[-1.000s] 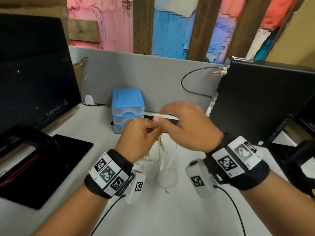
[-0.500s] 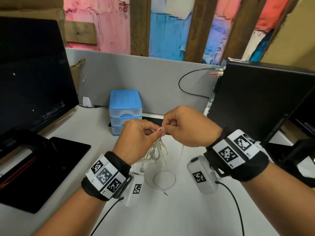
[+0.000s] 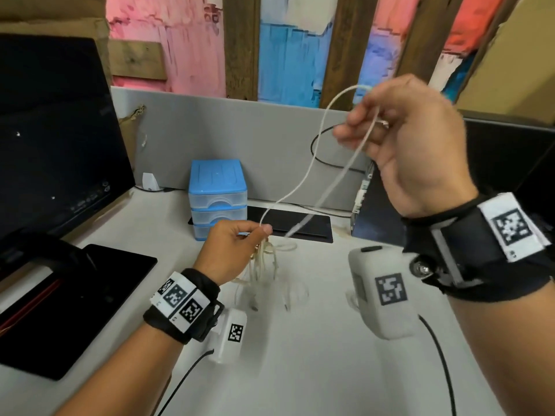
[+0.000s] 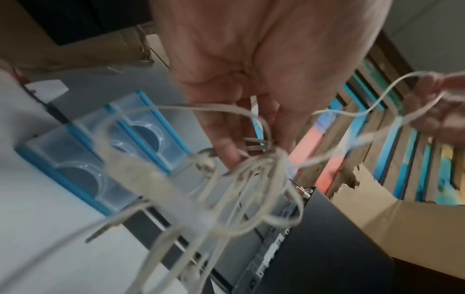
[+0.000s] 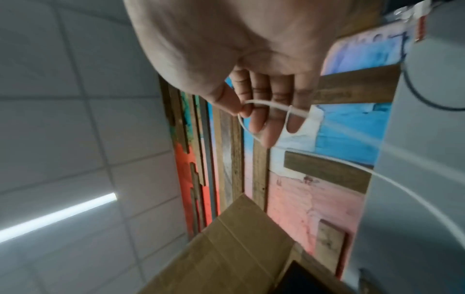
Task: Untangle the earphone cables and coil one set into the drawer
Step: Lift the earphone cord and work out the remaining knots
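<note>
Two hands are at work on the white earphone cables, and we see them well apart. Our right hand (image 3: 414, 145) is raised high above the desk (image 3: 300, 370), thumb and forefinger pinching a loop of white cable (image 3: 315, 151); from the right wrist view the other fingers (image 5: 266, 129) hang loosely curled beside the strand. Our left hand (image 3: 231, 250) sits low, just in front of the small blue drawer unit (image 3: 217, 187), its fingers curled round the tangle of cables (image 3: 264, 259). From the left wrist view, that tangle (image 4: 251, 189) is a bunch of looped, blurred strands hanging below the fingertips. We see the loop run from the left hand up to the right hand and back down toward the desk, and some lower strands trail onto the desk surface. We see all the drawers of the blue unit closed, with no cable in them. We also see a dark monitor (image 3: 54, 139) to the left and a black computer case (image 3: 510, 163) to the right.
</note>
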`<state>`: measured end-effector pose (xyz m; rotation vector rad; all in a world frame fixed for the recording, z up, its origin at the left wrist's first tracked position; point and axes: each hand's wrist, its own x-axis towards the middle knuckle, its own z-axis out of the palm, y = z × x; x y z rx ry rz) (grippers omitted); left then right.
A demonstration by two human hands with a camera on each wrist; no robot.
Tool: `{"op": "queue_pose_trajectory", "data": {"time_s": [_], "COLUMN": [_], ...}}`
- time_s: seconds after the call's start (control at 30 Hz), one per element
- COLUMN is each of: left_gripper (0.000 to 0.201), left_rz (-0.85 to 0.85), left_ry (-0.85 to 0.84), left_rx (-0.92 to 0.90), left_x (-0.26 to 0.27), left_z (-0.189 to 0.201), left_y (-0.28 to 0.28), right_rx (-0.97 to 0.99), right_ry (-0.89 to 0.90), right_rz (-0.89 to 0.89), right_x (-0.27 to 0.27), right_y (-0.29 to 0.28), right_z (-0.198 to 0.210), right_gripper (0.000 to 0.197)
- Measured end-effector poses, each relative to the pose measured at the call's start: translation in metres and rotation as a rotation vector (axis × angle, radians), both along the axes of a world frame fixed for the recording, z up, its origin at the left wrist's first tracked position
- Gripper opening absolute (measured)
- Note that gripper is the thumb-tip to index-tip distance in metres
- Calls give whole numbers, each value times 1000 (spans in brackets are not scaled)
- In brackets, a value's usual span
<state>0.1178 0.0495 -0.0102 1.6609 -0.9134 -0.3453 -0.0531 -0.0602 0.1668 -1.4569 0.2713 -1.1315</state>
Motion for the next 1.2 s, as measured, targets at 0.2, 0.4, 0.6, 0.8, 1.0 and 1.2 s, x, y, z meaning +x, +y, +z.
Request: {"op": "queue_pose_trajectory", "data": {"time_s": [0.2, 0.4, 0.6, 0.8, 1.0, 1.2], "left_gripper": [24, 19, 15, 6, 23, 40], "left_rz": [48, 47, 80, 63, 51, 80], "left_ry": [-330, -532, -590, -516, -271, -188], "left_rx": [-9, -47, -71, -122, 34, 249], "left_x": [-7, -13, -12, -18, 7, 34], "left_z": [14, 24, 29, 28, 1, -28], "left_y": [6, 12, 16, 12, 5, 9], "right_rx": [-286, -669, -787, -755, -532, -196], "right_ry": [215, 707, 1060, 873, -46, -287], "right_rz": [-335, -179, 15, 10, -198, -233], "right_x": [18, 34, 44, 42, 19, -7], "right_y": [-3, 20, 20, 15, 12, -15], "right_z": [-35, -51, -87, -76, -25, -15], "right_gripper": [20, 32, 23, 17, 16, 17]}}
